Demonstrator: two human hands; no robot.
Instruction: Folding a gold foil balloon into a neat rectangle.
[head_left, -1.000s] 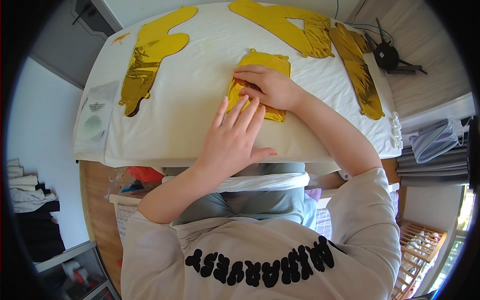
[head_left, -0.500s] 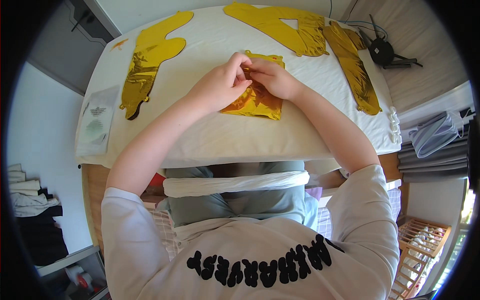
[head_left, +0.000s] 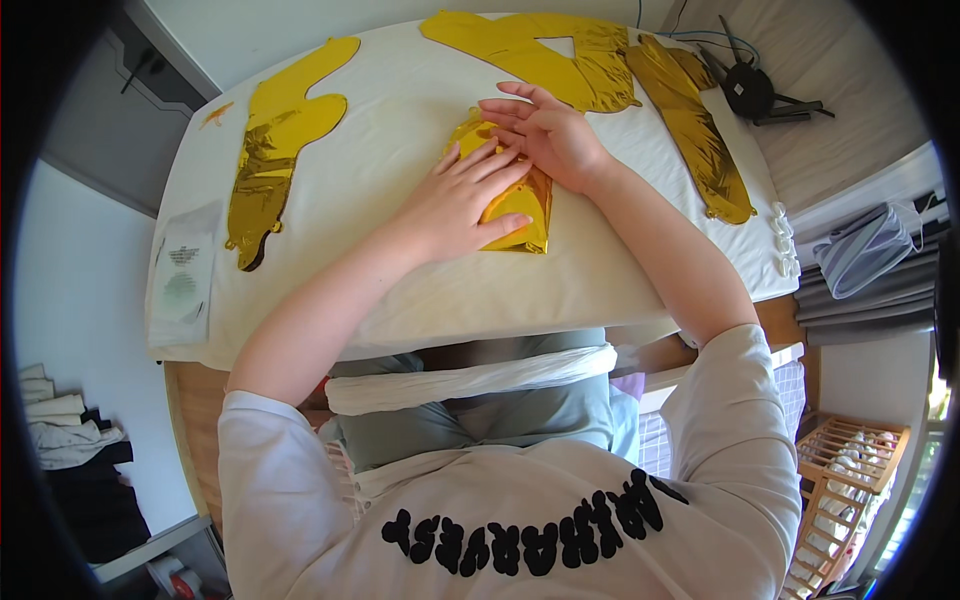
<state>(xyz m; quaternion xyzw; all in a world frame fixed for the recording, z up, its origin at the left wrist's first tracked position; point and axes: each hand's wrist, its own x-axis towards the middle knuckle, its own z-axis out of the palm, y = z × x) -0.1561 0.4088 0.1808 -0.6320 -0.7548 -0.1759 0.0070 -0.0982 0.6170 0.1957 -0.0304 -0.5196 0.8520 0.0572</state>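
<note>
A folded gold foil balloon lies on the white-covered table in front of me, partly hidden by both hands. My left hand rests flat on it, fingers stretched out and spread. At its upper right is my right hand, turned partly on its side with fingers extended and apart, its lower edge next to the foil and the left fingertips. Neither hand grips anything.
Flat gold foil balloons lie around: one at the left, one at the back, one at the right. A clear plastic packet sits by the left edge. Beyond the right side stands a black router with cables.
Both hands have let go of their pinch on the foil and opened. The left hand now lies flat on it; the right has lifted its fingers apart. The view has shifted slightly.
</note>
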